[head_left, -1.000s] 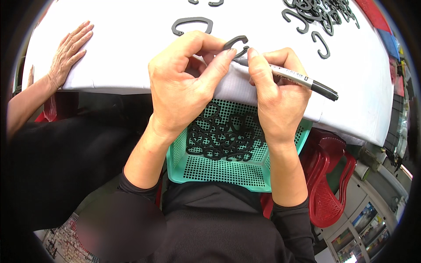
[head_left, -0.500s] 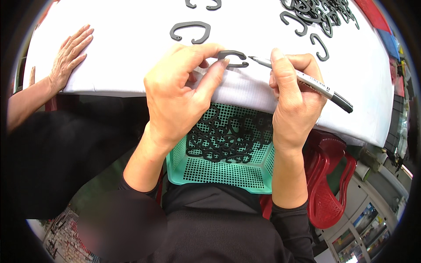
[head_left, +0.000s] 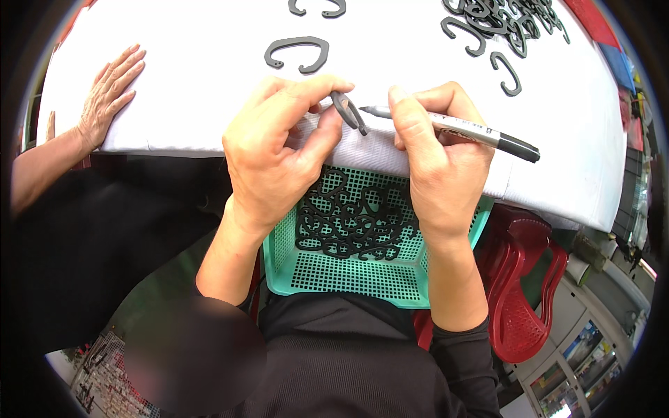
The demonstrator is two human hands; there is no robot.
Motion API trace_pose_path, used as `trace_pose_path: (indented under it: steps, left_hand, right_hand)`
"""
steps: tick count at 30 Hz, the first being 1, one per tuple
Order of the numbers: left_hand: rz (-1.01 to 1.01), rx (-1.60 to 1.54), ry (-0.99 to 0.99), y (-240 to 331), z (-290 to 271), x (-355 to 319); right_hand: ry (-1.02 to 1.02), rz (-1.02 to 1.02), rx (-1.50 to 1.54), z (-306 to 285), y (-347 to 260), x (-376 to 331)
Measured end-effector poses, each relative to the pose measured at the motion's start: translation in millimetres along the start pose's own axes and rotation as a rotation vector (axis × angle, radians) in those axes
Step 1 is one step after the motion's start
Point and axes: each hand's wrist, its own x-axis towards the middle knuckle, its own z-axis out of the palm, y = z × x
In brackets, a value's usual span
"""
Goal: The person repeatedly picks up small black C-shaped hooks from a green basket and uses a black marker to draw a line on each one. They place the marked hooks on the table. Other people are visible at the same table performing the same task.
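From my remote seat, the head view showed at far left another person's hand (head_left: pixel 108 97) lying flat on the white cloth-covered table (head_left: pixel 188 76), fingers slightly fanned. Next came the left hand (head_left: pixel 272 139), raised at the table's near edge, its thumb and forefinger pinching a black C-shaped hook (head_left: pixel 345 115). I saw that hook tilted, turned nearly edge-on, with its ends pointing down to the right. Beyond that hand, a similar black hook (head_left: pixel 300 41) lay on the cloth, its opening toward me.

Below both hands, a green perforated basket (head_left: pixel 341 298) held a heap of black hooks (head_left: pixel 348 226). To the right, the right hand (head_left: pixel 449 150) gripped a grey-and-black marker pen (head_left: pixel 463 130) between thumb and fingers. Its uncapped tip pointed left at the pinched hook; I could not tell whether they touched.

Farther right, a pile of black hooks (head_left: pixel 491 19) sat on the table's far side, with two loose ones just nearer. Red plastic chairs (head_left: pixel 523 338) stood below, beside a glass-doored cabinet (head_left: pixel 561 352).
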Motion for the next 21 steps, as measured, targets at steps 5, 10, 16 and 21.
trace_pose_path:
  steps: [5, 10, 16, 21]
  left_hand:
    - [0.072, -0.038, 0.005, -5.7, 0.4, -2.9]
    - [0.039, -0.042, 0.066, -2.3, 3.2, -2.5]
    - [0.050, -0.044, 0.068, -2.0, 3.2, -2.1]
    - [0.023, -0.050, 0.057, -2.8, 2.5, -3.4]
  right_hand:
    - [-0.009, -0.029, -0.036, 1.9, 5.1, 0.8]
    - [-0.014, -0.028, -0.026, 3.7, 7.1, 0.5]
    - [-0.010, -0.069, -0.067, 4.1, 7.8, 0.3]
    - [0.002, -0.069, -0.078, 3.4, 8.8, -1.0]
